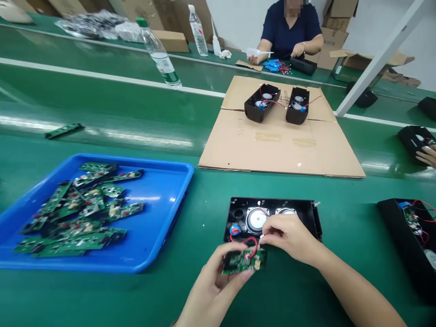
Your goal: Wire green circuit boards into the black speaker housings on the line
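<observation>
Well, my left hand point(221, 277) has a good grip on a small green board point(238, 263), right in front of me, with its parts side facing me. A loopy red wire point(252, 245) runs up from the board. At one o'clock from it, my right hand point(289, 236) has its thumb and finger squeezed on a little white plug point(262, 236), mostly hidden. Just behind my hands, also at one o'clock, an open black box point(308, 220) lies on the green table point(200, 295). It has two round speakers point(256, 220) and a blue round part point(235, 230) inside. At three o'clock, another black box with a board and red wires in it is cut off by the edge of my view. Between nine and ten o'clock is a blue tray point(161, 195) with a messy pile of green boards point(91, 204). Past it, at ten o'clock, one more board point(64, 131) lies alone. Near one o'clock, a flat brown cardboard point(272, 152) holds two open black boxes point(296, 116). At two o'clock, someone else's hand point(428, 156) touches a black box. Farther off, a bottle point(163, 63) leans at eleven o'clock, and between twelve and one a person in a dark blue shirt point(288, 27) sits by blue parts with red wires point(274, 66).
</observation>
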`<state>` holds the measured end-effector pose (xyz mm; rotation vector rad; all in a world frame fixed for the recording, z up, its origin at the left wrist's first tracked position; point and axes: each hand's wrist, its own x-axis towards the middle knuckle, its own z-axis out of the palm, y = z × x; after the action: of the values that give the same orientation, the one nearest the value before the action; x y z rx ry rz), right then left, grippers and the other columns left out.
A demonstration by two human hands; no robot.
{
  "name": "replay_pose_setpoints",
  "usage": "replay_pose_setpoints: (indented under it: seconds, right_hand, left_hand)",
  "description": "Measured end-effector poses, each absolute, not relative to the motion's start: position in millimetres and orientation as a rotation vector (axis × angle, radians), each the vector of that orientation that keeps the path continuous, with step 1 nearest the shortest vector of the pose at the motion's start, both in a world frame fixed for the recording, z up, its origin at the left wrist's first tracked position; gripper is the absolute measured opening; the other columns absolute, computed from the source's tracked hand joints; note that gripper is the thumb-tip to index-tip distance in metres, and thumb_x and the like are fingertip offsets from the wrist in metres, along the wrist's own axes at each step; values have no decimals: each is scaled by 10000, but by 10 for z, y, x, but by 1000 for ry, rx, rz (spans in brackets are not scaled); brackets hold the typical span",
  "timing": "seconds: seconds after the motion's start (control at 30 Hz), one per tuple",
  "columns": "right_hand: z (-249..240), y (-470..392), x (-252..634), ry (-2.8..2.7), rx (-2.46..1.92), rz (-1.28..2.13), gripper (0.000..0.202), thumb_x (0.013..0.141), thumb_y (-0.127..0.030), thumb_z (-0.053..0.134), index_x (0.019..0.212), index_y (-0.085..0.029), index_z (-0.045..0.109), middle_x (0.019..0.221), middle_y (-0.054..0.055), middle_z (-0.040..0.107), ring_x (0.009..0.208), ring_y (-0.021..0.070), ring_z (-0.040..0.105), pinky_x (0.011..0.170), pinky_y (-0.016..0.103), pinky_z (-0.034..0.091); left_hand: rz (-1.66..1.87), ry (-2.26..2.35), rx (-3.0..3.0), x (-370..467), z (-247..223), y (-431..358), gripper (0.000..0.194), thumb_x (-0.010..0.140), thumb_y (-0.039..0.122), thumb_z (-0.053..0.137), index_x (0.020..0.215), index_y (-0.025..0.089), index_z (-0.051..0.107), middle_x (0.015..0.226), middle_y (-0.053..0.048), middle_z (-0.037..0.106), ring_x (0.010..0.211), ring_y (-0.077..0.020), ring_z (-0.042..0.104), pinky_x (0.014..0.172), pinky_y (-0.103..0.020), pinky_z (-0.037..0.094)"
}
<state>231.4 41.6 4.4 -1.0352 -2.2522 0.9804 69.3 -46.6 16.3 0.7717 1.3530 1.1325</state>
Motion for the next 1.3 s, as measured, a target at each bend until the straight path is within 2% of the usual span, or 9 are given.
replay_pose_setpoints:
  seconds: [0.1, 0.2, 0.37, 0.53, 0.7, 0.8, 0.93, 1.2, 1.3]
  right_hand:
    - [27, 456, 2334, -2181, -1027, 955, 109, 781, -142, 666, 685, -166, 621, 628, -24, 614, 571, 96, 560, 540, 194, 433]
    - [73, 493, 2383, -2105, -1060, 1017, 92, 775, -105, 656, 712, -172, 659, 652, -21, 641, 595, 103, 586, 554, 199, 456]
    - [148, 489, 2392, -2142, -958, 1123, 189, 783, -11, 589, 790, -178, 679, 763, -7, 678, 710, 110, 614, 663, 215, 485]
    - [85, 425, 2348, -2249, -926, 830, 135, 827, -67, 542, 772, -149, 635, 730, 18, 629, 660, 117, 567, 592, 220, 464]
    - [-2, 401, 2323, -2345, -803, 490, 240, 928, -165, 416, 784, -128, 603, 725, 48, 617, 655, 131, 539, 596, 241, 460]
    - [-3, 376, 2305, -2397, -788, 271, 246, 922, -122, 410, 772, -116, 605, 699, 54, 609, 626, 135, 509, 546, 240, 427]
    - [12, 324, 2273, -2430, -829, 10, 252, 877, -43, 437, 697, -104, 604, 606, 42, 553, 559, 135, 443, 473, 246, 351]
    - [-76, 197, 2183, -2325, -909, -147, 165, 843, -9, 486, 787, -43, 638, 570, 53, 545, 529, 140, 451, 451, 258, 353]
    - [-71, 212, 2211, -2305, -933, 45, 190, 881, -55, 460, 807, -68, 634, 610, 58, 576, 557, 145, 502, 484, 255, 404]
  left_hand:
    - [1221, 1453, 904, 693, 109, -334, 232, 684, 294, 719, 900, 235, 658, 836, -19, 716, 678, -198, 687, 609, -242, 579]
    - [1206, 1461, 1084, 627, 30, -255, 256, 711, 293, 691, 960, 236, 675, 779, -8, 717, 609, -191, 688, 547, -227, 583]
    - [1167, 1423, 1075, 660, 62, -179, 303, 746, 273, 649, 1048, 256, 662, 657, 45, 676, 581, -176, 690, 617, -245, 607]
    - [1150, 1432, 1041, 726, 124, -142, 267, 725, 277, 671, 991, 254, 681, 797, 9, 724, 668, -216, 710, 624, -262, 609]
    - [1094, 1359, 1071, 676, 87, -95, 305, 725, 273, 670, 1029, 246, 658, 865, -12, 735, 673, -228, 714, 614, -265, 609]
    - [1032, 1354, 1103, 660, 85, -70, 309, 745, 244, 638, 1053, 225, 633, 896, -25, 739, 714, -238, 716, 627, -265, 609]
    - [1013, 1335, 1217, 681, 64, -58, 297, 781, 213, 563, 1077, 217, 594, 832, -4, 748, 742, -218, 716, 631, -241, 608]
    - [1100, 1341, 1259, 765, -46, -77, 255, 828, 203, 506, 1078, 226, 548, 862, 16, 737, 736, -153, 711, 676, -225, 606]
    - [1126, 1347, 1346, 749, -75, -89, 260, 840, 174, 491, 1087, 234, 542, 882, 16, 731, 750, -142, 708, 686, -213, 599]
